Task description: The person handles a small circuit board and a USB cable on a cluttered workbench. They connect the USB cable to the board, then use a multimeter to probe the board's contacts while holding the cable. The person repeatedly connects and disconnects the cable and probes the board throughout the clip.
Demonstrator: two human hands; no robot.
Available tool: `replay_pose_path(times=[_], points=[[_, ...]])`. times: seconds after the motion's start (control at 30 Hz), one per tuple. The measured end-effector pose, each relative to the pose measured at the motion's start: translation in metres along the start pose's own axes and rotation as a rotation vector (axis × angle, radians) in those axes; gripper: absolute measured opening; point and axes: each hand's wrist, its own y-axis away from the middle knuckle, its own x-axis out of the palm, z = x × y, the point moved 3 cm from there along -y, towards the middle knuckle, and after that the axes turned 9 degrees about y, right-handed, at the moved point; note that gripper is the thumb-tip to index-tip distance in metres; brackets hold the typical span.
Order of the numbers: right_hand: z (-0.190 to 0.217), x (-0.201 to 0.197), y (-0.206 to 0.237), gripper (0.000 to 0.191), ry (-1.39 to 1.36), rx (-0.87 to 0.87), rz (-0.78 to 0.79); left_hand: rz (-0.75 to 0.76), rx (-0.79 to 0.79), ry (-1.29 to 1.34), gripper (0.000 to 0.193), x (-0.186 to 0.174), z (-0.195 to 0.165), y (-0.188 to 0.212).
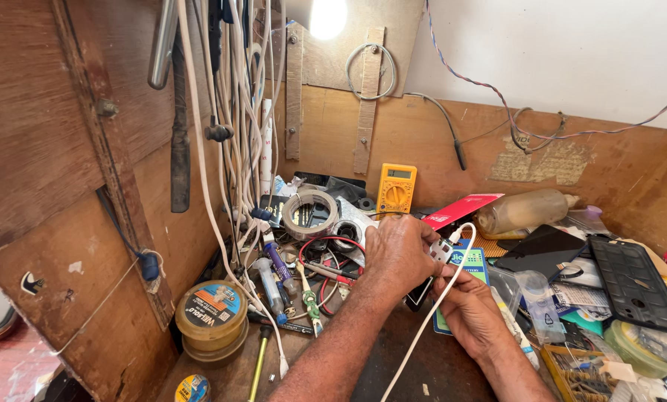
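Filling most of the view, a wooden desk (393, 357) sits boxed in by brown board walls, its dark top crowded with repair clutter. On the left wall a thick bundle of white and dark cables (236, 112) hangs down from above, trailing onto the desk. At the far right lies a black phone back cover (635, 283), and beside it a flat dark phone (545, 249) rests on a heap of packets. Behind that a cloudy plastic bottle (523, 211) lies on its side, with a red card (460, 209) just to its left. A yellow multimeter (396, 189) leans upright against the back wall, and a roll of tape (309, 214) stands near it. At the front left two stacked round tins (212, 320) sit close to the desk edge. Near the middle of the desk the two hands meet. The left hand (400, 253) comes in from below with its back to the camera, its fingers curled and pressed together around a small white charger plug (443, 249), of which only a corner shows. The right hand (471, 309) lies just beside and lower, fingers bent inward and closed on the white cable (430, 316) that loops out of the plug, arcs over the hand and runs down toward the bottom edge. A dark phone edge (420, 294) peeks out between the two wrists, above a blue card (471, 268). Small syringes (274, 279) and red wires (326, 246) lie just left of the hands.
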Motion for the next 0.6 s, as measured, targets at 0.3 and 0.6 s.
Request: replay_pose_path(times=[0.3, 0.6], points=[[-0.001, -0.0028, -0.0015, 0.03, -0.001, 0.008, -0.018, 0.011, -0.019, -0.009, 0.047, 0.0011, -0.0003, -0.0005], [-0.0026, -0.0042, -0.0028, 0.027, 0.026, 0.006, -0.008, 0.016, -0.027, 0.002, 0.048, 0.0018, 0.0024, 0.0005]])
